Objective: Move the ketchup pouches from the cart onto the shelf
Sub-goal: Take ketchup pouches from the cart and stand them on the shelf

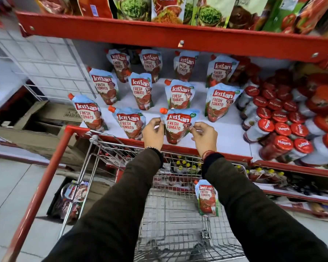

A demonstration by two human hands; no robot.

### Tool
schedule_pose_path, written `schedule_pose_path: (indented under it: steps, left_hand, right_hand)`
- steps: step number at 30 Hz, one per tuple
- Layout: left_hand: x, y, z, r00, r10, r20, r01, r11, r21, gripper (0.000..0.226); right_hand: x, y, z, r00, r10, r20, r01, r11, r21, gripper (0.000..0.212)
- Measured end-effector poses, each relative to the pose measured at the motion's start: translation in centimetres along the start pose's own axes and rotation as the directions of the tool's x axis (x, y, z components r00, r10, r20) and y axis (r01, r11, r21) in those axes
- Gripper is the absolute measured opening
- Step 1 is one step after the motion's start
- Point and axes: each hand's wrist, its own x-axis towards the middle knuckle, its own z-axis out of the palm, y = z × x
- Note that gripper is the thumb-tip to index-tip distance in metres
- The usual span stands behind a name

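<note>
Several Kissan ketchup pouches stand in rows on the white shelf (229, 135). At the shelf's front edge stands one ketchup pouch (177, 126) with an orange cap. My left hand (153, 133) pinches its left side and my right hand (204, 137) pinches its right side. One more ketchup pouch (206, 198) stands upright in the wire cart (170, 220) below, against its right wall.
Red-lidded Mapro jars (284, 129) lie stacked at the right of the shelf. A red shelf lip (159, 35) with sauce packs runs overhead. The cart's red frame (45, 173) slants at the left. Cardboard boxes (45, 120) and a bag of pouches (72, 197) sit on the floor at the left.
</note>
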Motion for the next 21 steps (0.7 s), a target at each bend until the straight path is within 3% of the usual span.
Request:
schedule_pose_path:
  steps: [4, 10, 15, 21]
  left_hand:
    - [0.0, -1.3, 0.5, 1.000, -0.014, -0.018, 0.014, 0.999, 0.036, 0.019]
    - [-0.6, -2.0, 0.9, 0.999, -0.045, -0.024, 0.045, 0.999, -0.012, 0.018]
    - [-1.9, -2.6, 1.3, 0.999, -0.048, -0.005, 0.048, 0.998, -0.034, 0.025]
    - [-3.8, -2.6, 2.0, 0.985, -0.132, -0.111, 0.110, 0.977, -0.181, 0.031]
  right_hand:
    - [0.2, 0.9, 0.7, 0.998, 0.049, 0.034, -0.049, 0.999, -0.009, 0.012]
    - [-0.5, 1.5, 0.5, 0.998, -0.003, 0.056, 0.005, 0.999, -0.036, 0.006]
    - [-1.2, 1.9, 0.7, 0.995, -0.014, 0.095, 0.016, 1.000, -0.012, 0.017]
    - [-2.2, 2.8, 0.0, 0.998, -0.013, 0.055, 0.013, 1.000, 0.006, 0.022]
